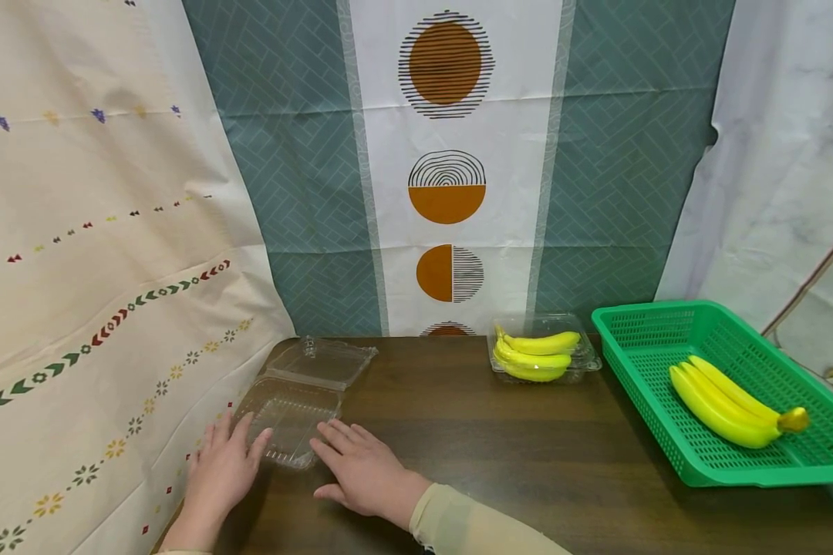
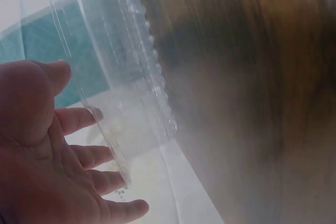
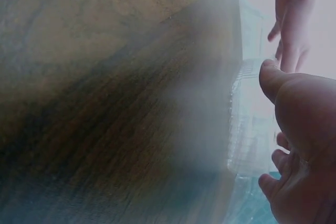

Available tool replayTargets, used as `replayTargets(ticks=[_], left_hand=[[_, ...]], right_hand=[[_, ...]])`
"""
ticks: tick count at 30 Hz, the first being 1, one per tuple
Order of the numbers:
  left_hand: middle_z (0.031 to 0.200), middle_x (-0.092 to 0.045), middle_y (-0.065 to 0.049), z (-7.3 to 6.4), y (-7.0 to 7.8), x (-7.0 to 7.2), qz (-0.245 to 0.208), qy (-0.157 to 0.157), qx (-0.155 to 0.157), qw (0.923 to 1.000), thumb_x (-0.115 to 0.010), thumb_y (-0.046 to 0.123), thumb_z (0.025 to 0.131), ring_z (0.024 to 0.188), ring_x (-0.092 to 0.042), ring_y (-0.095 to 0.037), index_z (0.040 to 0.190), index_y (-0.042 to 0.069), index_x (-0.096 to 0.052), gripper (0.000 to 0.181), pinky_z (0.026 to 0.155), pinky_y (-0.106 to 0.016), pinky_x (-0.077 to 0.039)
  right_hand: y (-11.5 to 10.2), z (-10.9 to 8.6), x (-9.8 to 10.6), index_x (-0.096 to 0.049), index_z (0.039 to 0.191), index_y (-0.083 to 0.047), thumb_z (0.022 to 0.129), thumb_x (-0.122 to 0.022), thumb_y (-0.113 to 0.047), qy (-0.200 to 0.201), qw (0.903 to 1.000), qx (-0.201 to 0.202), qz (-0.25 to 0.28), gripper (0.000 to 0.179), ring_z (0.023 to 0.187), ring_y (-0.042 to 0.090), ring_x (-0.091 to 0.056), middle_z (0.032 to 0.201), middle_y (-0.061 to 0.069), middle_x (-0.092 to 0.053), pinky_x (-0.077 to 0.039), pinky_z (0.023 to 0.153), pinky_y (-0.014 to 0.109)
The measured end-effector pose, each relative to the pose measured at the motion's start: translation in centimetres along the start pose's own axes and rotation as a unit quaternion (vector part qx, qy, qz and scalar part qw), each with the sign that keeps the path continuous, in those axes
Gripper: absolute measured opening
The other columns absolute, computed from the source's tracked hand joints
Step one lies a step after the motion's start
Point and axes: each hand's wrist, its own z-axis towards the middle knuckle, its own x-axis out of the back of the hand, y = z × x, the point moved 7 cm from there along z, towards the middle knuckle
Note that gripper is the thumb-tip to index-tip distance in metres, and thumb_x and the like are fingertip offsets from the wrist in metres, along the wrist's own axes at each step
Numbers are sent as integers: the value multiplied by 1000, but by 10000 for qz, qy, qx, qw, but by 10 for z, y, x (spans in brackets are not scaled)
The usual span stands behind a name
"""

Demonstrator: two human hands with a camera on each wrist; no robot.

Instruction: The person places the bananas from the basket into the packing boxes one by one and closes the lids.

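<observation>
A clear plastic clamshell container [image 1: 295, 424] lies unfolded at the table's left side, its lid [image 1: 319, 364] hinged back toward the curtain. On its near left edge rests my left hand [image 1: 224, 472], fingers spread. The left wrist view shows those fingertips [image 2: 95, 113] against the container's rim, not curled round it. Beside the container's right edge is my right hand [image 1: 364, 469], palm down with fingers extended. Whether it touches the plastic I cannot tell. Neither hand holds anything.
At the back, a closed clear container [image 1: 585, 356] holds yellow bananas [image 1: 533, 368]. A green basket [image 1: 639, 310] to the right carries another banana bunch [image 1: 725, 408]. The brown table [image 1: 444, 432] meets a patterned curtain [image 1: 451, 169] behind and cream cloth [image 1: 111, 324] at left.
</observation>
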Motion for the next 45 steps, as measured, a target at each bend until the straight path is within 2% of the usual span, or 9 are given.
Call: replayTargets(ticks=[6, 15, 27, 34, 41, 45], left_hand=[[170, -15, -45, 1, -9, 3, -58, 92, 52, 9999, -37, 61, 117, 154, -9, -71, 166, -5, -37, 82, 113, -91, -15], [166, -16, -51, 1, -9, 4, -15, 176, 19, 9998, -38, 60, 117, 152, -14, -73, 165, -5, -38, 80, 112, -90, -18], [166, -16, -51, 3, -3, -2, 46, 220, -114, 9997, -42, 55, 118, 150, -19, -74, 164, -6, -40, 77, 112, -90, -18], [163, -25, -50, 0, 6, -2, 72, 298, -141, 9994, -46, 50, 118, 149, -27, -72, 163, -7, -42, 73, 115, -87, -21], [166, -18, -51, 0, 9, -7, 40, 112, -44, 9999, -43, 54, 118, 152, -19, -72, 166, -6, -38, 77, 118, -86, -16], [165, -19, -52, -1, 13, -8, 30, 210, -115, 9997, -46, 53, 118, 151, -20, -72, 164, -6, -40, 75, 117, -87, -18]], right_hand=[[0, -1, 0, -47, 169, -20, 112, -53, -63, 21, 10000, 17, -4, 73, 164, 20, -32, 178, 2, -37, -34, 129, 37], [1, -2, 1, -47, 169, -20, 111, -53, -63, 22, 10000, 25, -68, 72, 164, 20, -33, 178, 2, -37, -34, 129, 37], [7, -8, 1, -47, 169, -20, 111, -54, -63, 5, 10000, -13, 36, 72, 164, 20, -33, 178, 2, -37, -35, 129, 38], [10, -12, 2, -49, 168, -19, 111, -56, -61, 69, 10000, -40, 28, 71, 163, 21, -35, 177, 3, -38, -36, 128, 40], [14, -16, 3, -49, 167, -18, 112, -58, -59, 54, 9999, -75, 125, 69, 163, 21, -35, 177, 4, -39, -36, 128, 40], [16, -19, 3, -49, 167, -18, 112, -58, -58, 36, 9998, -102, 155, 69, 163, 22, -35, 177, 4, -39, -35, 129, 40]])
